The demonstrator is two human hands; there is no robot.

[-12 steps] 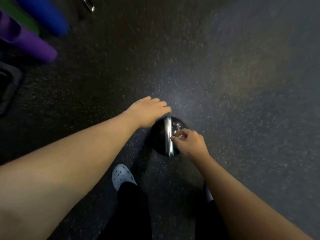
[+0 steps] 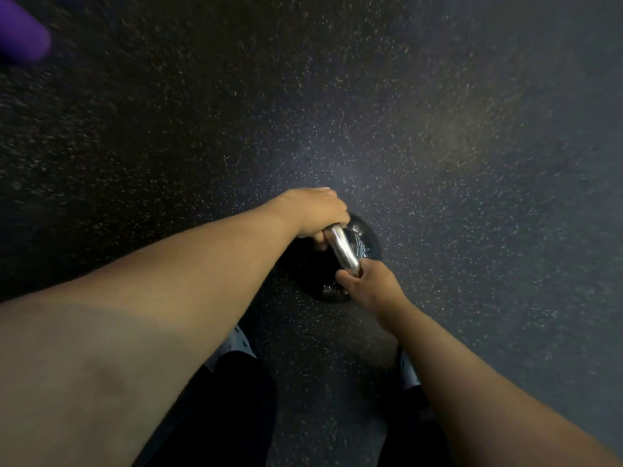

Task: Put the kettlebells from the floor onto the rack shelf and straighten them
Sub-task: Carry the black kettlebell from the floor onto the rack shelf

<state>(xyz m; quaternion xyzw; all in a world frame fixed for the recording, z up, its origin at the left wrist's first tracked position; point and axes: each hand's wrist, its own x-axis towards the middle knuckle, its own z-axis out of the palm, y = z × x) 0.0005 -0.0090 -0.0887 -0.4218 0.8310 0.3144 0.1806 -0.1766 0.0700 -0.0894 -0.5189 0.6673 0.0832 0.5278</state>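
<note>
Speckled dark rubber floor (image 2: 438, 136) fills the view. Nearest, below the kettlebell (image 2: 362, 242), stand two light shoes (image 2: 241, 343) and dark trouser legs. The kettlebell sits upright on the floor just ahead of the shoes, its shiny handle (image 2: 342, 249) running from near right to far left. The right hand (image 2: 369, 286) curls round the handle's near end; the left hand (image 2: 317, 210) grips its far end. Far up-left of the kettlebell lies a purple roll (image 2: 20, 32).
</note>
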